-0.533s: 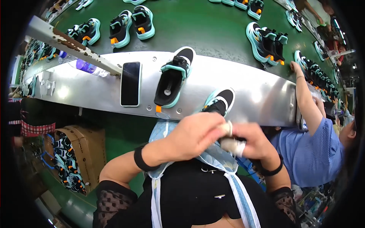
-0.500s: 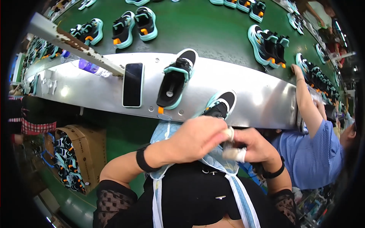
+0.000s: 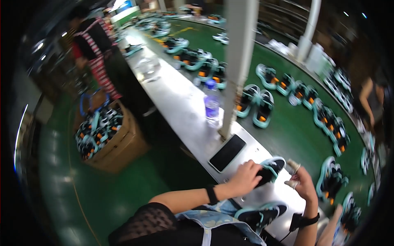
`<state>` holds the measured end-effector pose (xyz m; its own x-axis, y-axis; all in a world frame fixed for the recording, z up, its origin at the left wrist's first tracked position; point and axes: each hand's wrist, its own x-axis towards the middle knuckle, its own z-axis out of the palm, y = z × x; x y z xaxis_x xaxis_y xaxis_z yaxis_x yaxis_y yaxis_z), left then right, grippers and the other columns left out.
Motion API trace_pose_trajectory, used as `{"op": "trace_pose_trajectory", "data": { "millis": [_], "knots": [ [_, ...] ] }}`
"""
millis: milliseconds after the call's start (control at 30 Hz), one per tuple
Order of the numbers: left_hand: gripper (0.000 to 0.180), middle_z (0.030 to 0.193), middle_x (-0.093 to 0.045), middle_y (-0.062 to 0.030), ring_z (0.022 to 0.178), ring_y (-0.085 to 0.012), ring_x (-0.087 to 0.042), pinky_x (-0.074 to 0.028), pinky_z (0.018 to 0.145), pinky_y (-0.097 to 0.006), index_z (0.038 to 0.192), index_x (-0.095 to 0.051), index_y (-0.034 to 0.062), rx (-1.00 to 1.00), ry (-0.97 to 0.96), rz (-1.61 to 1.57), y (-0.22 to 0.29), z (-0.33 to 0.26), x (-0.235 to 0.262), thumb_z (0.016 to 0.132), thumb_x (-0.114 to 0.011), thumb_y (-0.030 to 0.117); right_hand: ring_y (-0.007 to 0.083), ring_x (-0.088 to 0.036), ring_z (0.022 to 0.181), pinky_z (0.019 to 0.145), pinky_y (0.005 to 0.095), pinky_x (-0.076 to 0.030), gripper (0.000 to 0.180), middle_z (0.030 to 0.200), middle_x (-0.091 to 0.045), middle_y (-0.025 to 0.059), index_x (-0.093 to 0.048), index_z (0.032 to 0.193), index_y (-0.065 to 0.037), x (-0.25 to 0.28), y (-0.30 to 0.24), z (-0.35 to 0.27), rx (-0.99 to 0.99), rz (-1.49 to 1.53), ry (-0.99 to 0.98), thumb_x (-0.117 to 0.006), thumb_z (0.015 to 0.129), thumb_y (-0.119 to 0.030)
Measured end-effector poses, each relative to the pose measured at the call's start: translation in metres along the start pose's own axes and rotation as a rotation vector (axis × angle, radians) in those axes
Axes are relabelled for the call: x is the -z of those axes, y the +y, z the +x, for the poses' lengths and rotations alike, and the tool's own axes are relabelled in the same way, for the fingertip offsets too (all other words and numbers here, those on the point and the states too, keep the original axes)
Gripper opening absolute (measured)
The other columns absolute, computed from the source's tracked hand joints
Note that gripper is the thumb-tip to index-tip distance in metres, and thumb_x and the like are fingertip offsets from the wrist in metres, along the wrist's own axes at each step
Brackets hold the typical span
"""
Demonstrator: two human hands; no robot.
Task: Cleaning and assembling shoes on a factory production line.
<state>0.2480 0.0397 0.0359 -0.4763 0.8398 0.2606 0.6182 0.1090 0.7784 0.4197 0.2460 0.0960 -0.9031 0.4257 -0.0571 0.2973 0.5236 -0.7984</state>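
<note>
My left hand (image 3: pixel 245 177) grips a black shoe with a teal sole (image 3: pixel 272 168) that lies on the grey metal bench (image 3: pixel 180 102). Just right of the shoe's toe, my right hand (image 3: pixel 302 185) is raised, its fingertips wrapped in pale tape, with nothing in it. Both wrists wear a black band. A second black and teal shoe (image 3: pixel 262 214) rests on my lap, on a light blue apron.
A black phone (image 3: pixel 227 152) lies on the bench beside a white post (image 3: pixel 236 61) and a clear bottle (image 3: pixel 212 105). Pairs of shoes ride the green conveyor (image 3: pixel 295 123). A cardboard box of shoes (image 3: pixel 107 137) stands on the floor. A person in a striped top (image 3: pixel 93 45) works further along.
The view has swung round to look along the bench. My hands have parted: the left reached out and took hold of the shoe on the bench, the right lifted beside it.
</note>
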Motion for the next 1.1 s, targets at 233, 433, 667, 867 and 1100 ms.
{"op": "trace_pose_trajectory", "data": {
  "millis": [233, 433, 667, 867, 1100],
  "knots": [
    [0.017, 0.1, -0.061, -0.0155, 0.101, -0.0357, -0.056, -0.044, 0.089, -0.043, 0.103, -0.062, 0.004, 0.179, 0.006, -0.135, -0.024, 0.017, -0.033, 0.087, -0.061, 0.008, 0.024, -0.064, 0.077, 0.069, 0.0349, -0.052, 0.057, 0.087, -0.063, 0.0094, -0.066, 0.12, -0.02, -0.019, -0.034, 0.041, 0.12, -0.266, -0.374, -0.083, 0.067, -0.008],
    [0.015, 0.094, -0.063, -0.0165, 0.095, -0.0354, -0.059, -0.047, 0.085, -0.043, 0.097, -0.063, 0.0031, 0.305, -0.068, -0.282, -0.021, 0.03, -0.029, 0.086, -0.064, 0.013, 0.0325, -0.069, 0.08, 0.072, 0.0403, -0.054, 0.053, 0.088, -0.069, 0.0148, -0.063, 0.115, -0.012, -0.005, -0.053, 0.04, 0.022, -0.254, -0.4, -0.082, 0.065, -0.01],
    [0.016, 0.09, -0.061, -0.0154, 0.084, -0.0314, -0.059, -0.048, 0.076, -0.039, 0.094, -0.062, 0.0022, 0.377, 0.084, -0.378, -0.013, 0.023, -0.029, 0.089, -0.065, 0.017, 0.0366, -0.066, 0.075, 0.068, 0.0433, -0.052, 0.052, 0.082, -0.067, 0.0164, -0.06, 0.105, -0.007, -0.051, -0.048, 0.029, 0.134, -0.505, -0.001, -0.088, 0.062, -0.017],
    [0.034, 0.078, -0.059, -0.0139, 0.075, -0.0301, -0.054, -0.044, 0.069, -0.04, 0.075, -0.06, 0.0018, 0.211, -0.188, -0.271, 0.01, 0.012, -0.001, 0.09, -0.066, 0.032, 0.0321, -0.07, 0.085, 0.077, 0.0381, -0.055, 0.058, 0.095, -0.07, 0.0184, -0.06, 0.122, -0.004, -0.034, -0.045, 0.014, 0.084, -0.101, -0.147, -0.084, 0.07, -0.01],
    [0.027, 0.08, -0.062, -0.0134, 0.079, -0.0329, -0.053, -0.043, 0.073, -0.043, 0.079, -0.062, 0.003, -0.003, -0.132, -0.126, 0.004, 0.005, -0.018, 0.091, -0.061, 0.028, 0.0315, -0.069, 0.084, 0.074, 0.0355, -0.054, 0.041, 0.098, -0.07, 0.021, -0.067, 0.115, -0.001, -0.067, -0.047, -0.008, 0.075, -0.362, 0.26, -0.079, 0.078, -0.013]
  ]
}}
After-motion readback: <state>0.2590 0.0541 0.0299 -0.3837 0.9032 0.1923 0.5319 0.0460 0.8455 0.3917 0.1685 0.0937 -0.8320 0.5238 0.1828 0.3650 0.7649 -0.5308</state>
